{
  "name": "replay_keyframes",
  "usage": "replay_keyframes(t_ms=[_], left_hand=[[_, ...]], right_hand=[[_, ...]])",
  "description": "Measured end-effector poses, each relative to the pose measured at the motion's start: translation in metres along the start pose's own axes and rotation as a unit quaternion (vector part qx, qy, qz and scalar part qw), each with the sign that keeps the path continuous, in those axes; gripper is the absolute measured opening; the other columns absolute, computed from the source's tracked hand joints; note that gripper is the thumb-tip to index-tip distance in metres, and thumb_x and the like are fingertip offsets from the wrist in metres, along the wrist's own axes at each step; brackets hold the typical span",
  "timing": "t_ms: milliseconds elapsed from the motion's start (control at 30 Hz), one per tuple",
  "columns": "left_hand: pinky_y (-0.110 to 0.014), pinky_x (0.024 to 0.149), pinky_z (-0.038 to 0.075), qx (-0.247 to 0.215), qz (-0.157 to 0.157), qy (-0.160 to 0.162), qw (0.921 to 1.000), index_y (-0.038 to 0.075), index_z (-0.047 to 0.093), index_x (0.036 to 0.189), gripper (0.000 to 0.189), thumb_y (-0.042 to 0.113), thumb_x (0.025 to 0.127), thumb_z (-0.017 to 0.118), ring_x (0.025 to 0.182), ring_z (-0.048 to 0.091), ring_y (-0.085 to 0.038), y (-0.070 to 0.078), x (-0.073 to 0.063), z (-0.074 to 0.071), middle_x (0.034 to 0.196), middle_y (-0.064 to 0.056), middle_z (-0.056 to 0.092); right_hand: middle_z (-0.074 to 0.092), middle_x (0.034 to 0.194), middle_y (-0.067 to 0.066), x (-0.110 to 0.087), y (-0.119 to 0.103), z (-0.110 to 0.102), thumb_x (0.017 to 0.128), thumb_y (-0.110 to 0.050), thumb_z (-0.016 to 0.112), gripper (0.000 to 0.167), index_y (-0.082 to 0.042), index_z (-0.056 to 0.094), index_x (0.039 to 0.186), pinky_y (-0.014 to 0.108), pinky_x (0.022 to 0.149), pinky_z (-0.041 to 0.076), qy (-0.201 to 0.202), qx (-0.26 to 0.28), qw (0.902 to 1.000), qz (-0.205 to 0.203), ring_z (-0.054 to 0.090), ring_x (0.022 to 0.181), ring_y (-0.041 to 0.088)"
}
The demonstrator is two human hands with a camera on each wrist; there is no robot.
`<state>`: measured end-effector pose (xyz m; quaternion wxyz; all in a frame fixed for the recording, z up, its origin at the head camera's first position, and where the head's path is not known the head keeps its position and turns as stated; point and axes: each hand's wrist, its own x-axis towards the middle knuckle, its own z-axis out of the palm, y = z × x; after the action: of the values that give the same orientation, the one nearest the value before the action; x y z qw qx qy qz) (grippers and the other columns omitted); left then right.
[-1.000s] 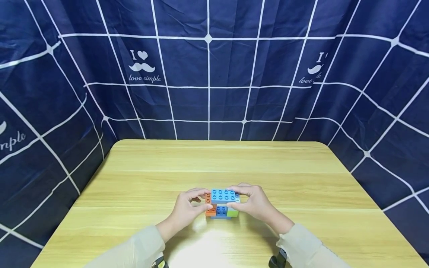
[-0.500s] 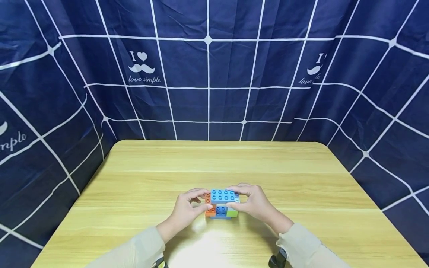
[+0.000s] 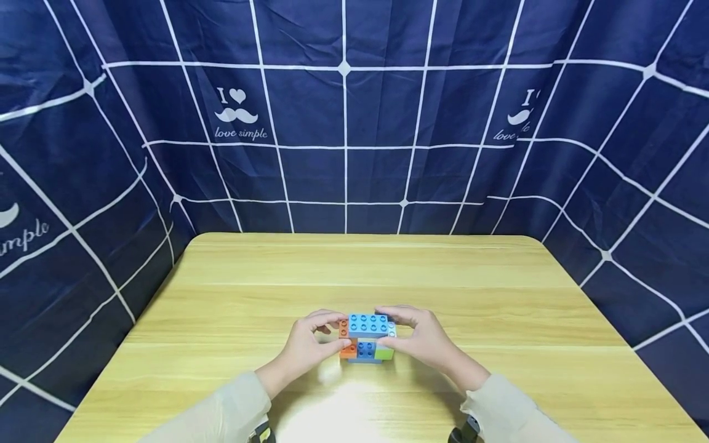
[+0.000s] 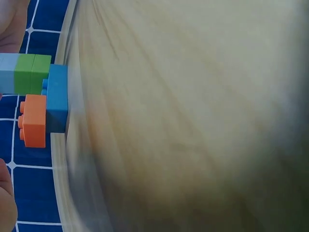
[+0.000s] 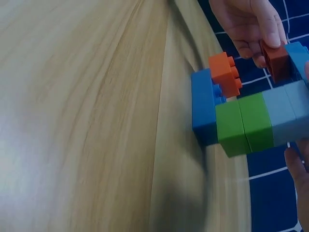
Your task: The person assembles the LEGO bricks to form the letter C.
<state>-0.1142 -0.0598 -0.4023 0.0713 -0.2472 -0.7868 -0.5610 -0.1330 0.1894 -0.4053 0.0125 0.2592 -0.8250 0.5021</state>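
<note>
A small structure of toy building bricks stands at the near middle of the table. Across its top lies a blue studded brick point(image 3: 368, 323). My left hand point(image 3: 310, 341) pinches the upper orange brick point(image 5: 277, 60) at the left end, thumb in front and fingers behind. My right hand point(image 3: 423, 338) holds the right end of the top blue brick between thumb and fingers, beside light blue bricks point(image 5: 286, 108). Under those are green bricks point(image 5: 241, 124). A darker blue base brick point(image 5: 203, 108) bears the green stack and a lower orange brick point(image 5: 224, 72); a gap separates the two orange bricks.
The wooden table point(image 3: 354, 264) reaches back to a dark blue curtain point(image 3: 310, 123) with white grid lines, which also hangs at both sides. Dark wrist devices show below both sleeves at the near edge of the head view.
My right hand's fingers have eased slightly back from the top blue brick, uncovering more of its right end. The left hand and the bricks stay nearly where they were.
</note>
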Motion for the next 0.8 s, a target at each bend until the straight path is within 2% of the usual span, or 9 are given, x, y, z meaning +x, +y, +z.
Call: replay_keyframes(t_ms=[233, 433, 600, 800], left_hand=[[-0.039, 0.078, 0.052, 0.005, -0.006, -0.007, 0.9999, 0.004, 0.067, 0.115, 0.041, 0.005, 0.075, 0.079, 0.093, 0.059, -0.023, -0.033, 0.005, 0.002, 0.105, -0.004, 0.067], [-0.038, 0.079, 0.052, 0.002, 0.007, -0.011, 0.9999, 0.005, 0.067, 0.116, 0.04, 0.009, 0.077, 0.079, 0.094, 0.06, -0.023, -0.041, 0.011, -0.003, 0.106, -0.004, 0.068], [-0.04, 0.079, 0.052, 0.014, 0.008, -0.005, 0.9999, 0.0, 0.066, 0.115, 0.04, 0.002, 0.077, 0.077, 0.095, 0.062, -0.024, -0.038, 0.019, -0.006, 0.108, -0.009, 0.068], [-0.052, 0.079, 0.05, 0.014, 0.006, 0.005, 0.9999, -0.007, 0.065, 0.111, 0.037, -0.006, 0.075, 0.075, 0.095, 0.061, -0.037, -0.019, 0.028, -0.006, 0.108, -0.019, 0.066]], right_hand=[[0.067, 0.114, -0.001, -0.009, 0.005, -0.006, 0.074, -0.024, 0.082, 0.048, -0.01, 0.066, 0.118, 0.046, 0.093, 0.046, 0.017, 0.004, 0.9997, 0.017, 0.063, 0.101, 0.018], [0.068, 0.11, -0.001, -0.017, 0.008, -0.004, 0.077, -0.026, 0.08, 0.044, -0.01, 0.067, 0.115, 0.052, 0.093, 0.044, 0.016, 0.009, 0.9994, 0.028, 0.064, 0.099, 0.016], [0.068, 0.11, -0.002, -0.023, 0.006, 0.0, 0.078, -0.026, 0.078, 0.044, -0.011, 0.066, 0.117, 0.052, 0.093, 0.044, 0.012, 0.032, 0.9991, 0.027, 0.063, 0.1, 0.017], [0.068, 0.109, -0.001, -0.03, 0.004, 0.008, 0.082, -0.02, 0.075, 0.041, -0.008, 0.064, 0.119, 0.039, 0.094, 0.046, -0.01, 0.052, 0.9986, -0.006, 0.064, 0.1, 0.018]])
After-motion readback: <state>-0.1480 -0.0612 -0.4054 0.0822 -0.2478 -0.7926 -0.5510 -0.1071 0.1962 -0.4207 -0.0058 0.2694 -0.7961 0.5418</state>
